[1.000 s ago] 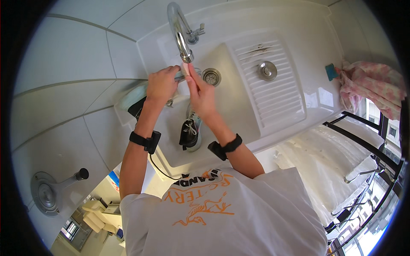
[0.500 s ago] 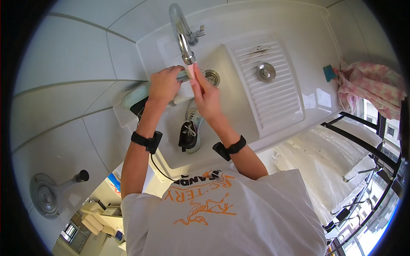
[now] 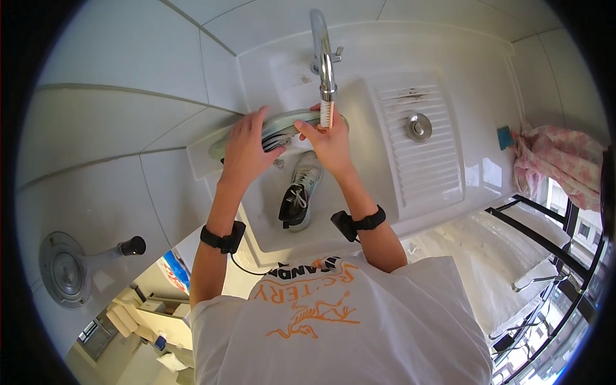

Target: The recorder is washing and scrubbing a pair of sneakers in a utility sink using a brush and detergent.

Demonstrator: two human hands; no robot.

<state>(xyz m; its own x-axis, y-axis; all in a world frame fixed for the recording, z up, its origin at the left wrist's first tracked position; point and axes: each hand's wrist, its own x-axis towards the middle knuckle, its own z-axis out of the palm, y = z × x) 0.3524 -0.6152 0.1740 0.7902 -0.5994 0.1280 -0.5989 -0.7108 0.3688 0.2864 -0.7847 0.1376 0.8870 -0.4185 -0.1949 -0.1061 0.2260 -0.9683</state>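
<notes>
My left hand grips a light-soled sneaker, held sole-up across the white sink basin. My right hand holds a small scrub brush with pale bristles against the shoe's sole, right under the chrome faucet. A second sneaker, dark with white laces, lies in the basin below my hands. Both wrists wear black bands.
A ribbed drainboard with a round metal plug lies right of the basin. A pink cloth and a small teal sponge sit at the far right. White tiled walls surround the sink. A black metal rack stands lower right.
Both hands have stayed at the shoe under the faucet; the brush in my right hand has shifted along the sole.
</notes>
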